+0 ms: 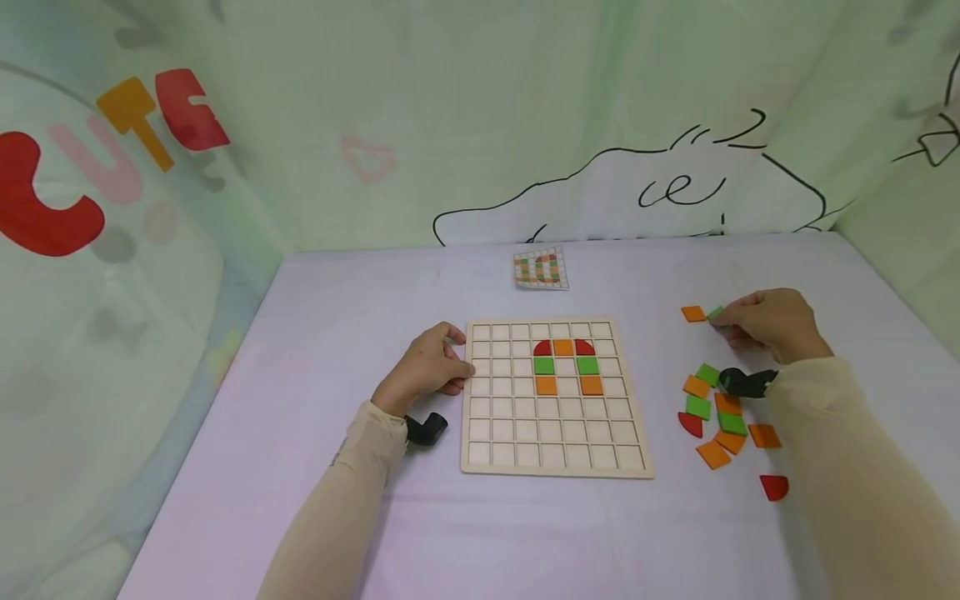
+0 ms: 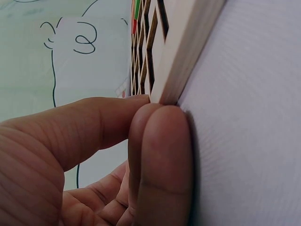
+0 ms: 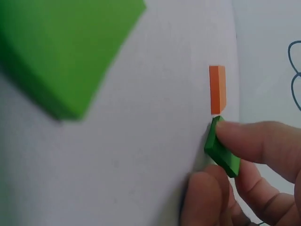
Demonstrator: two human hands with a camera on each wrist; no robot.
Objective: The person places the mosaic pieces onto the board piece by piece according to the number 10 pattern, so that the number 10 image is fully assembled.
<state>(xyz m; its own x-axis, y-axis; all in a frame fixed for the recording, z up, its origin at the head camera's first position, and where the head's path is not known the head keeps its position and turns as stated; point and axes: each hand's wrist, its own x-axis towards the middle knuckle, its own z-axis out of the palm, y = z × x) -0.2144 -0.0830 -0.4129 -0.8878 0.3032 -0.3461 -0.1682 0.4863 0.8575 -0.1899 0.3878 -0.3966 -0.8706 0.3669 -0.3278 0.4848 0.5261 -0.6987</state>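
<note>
At the left edge of the wooden grid board (image 1: 556, 473), my left hand (image 1: 422, 367) grips the rim between thumb and fingers. The left wrist view shows that hand (image 2: 94, 136) close up at a corner of the board (image 2: 181, 52). My right hand (image 1: 776, 323) pinches a green square tile (image 1: 716, 313) at the back right. In the right wrist view this tile (image 3: 223, 149) is tilted under the thumb, beside an orange tile (image 3: 217, 89). On the board, red quarter-round pieces (image 1: 542, 348), orange squares (image 1: 563, 347) and green squares (image 1: 543, 366) form an arch.
A patterned card (image 1: 541, 268) lies behind the board. Several loose orange, green and red pieces (image 1: 698, 407) are scattered to the board's right, below my right hand, with a red one (image 1: 774, 487) nearest the front. A printed curtain (image 1: 360, 125) hangs behind the table.
</note>
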